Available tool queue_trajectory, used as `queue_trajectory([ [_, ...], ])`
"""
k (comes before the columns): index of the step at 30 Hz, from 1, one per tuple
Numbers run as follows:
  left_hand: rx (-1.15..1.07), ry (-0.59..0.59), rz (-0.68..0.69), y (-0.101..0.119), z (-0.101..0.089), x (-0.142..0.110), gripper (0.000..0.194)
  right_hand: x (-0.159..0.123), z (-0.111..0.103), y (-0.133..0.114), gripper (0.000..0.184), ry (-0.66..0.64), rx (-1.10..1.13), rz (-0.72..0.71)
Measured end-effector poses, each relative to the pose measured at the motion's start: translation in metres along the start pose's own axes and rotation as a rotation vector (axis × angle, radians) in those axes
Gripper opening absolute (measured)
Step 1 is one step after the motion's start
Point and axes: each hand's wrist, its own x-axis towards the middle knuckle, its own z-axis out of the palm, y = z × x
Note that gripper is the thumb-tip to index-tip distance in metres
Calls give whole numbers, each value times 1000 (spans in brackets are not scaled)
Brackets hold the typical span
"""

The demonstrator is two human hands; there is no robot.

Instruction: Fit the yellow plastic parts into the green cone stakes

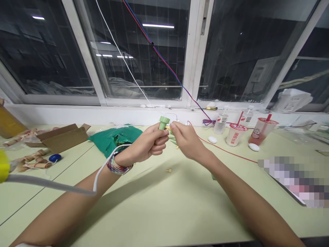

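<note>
My left hand (151, 143) is raised over the table and shut on a green plastic cylindrical part (163, 122), which sticks out above the fingers. My right hand (186, 137) faces it, its thumb and fingertips pinching a small yellow part (168, 127) right by the green part's lower edge. A white cable (102, 168) runs across my left wrist, above a multicoloured beaded bracelet (119, 165). Below my hands lie several thin green pieces (172, 140) and a small yellow peg (168, 170).
A green plastic bag (114, 139), an open cardboard box (63, 138) and a blue cap (55, 157) lie left. Red wire (226, 153) crosses the table. Plastic drink cups (236, 134) and white discs (212, 139) stand right, below the window sill.
</note>
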Motion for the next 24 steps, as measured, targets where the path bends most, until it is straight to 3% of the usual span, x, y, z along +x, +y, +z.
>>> queue_trajectory([
  [3, -185, -75, -156, 7, -2, 0, 38, -2, -3, 5, 34, 120, -429, -257],
  [6, -219, -118, -198, 8, -3, 0, 41, -4, 1, 10, 30, 106, -467, -308],
  [8, -147, -90, -137, 5, -2, -1, 41, -5, 8, 9, 32, 111, -302, -257],
  [11, 39, -2, 12, 0, -1, -3, 37, -4, 18, 1, 44, 82, 162, -62],
  [14, 339, 99, 205, 0, 1, -7, 27, -2, 16, -10, 54, -117, 667, 226],
  [17, 718, 203, 372, 4, 1, -10, 20, 0, 7, -17, 51, -279, 896, 420],
  [19, 802, 218, 381, 6, 0, -11, 19, 1, 2, -17, 48, -291, 895, 442],
  [21, 699, 172, 320, 8, -1, -11, 18, 0, 1, -14, 49, -246, 766, 379],
  [24, 472, 57, 201, 7, -1, -10, 20, -1, 1, -7, 45, -37, 400, 159],
])
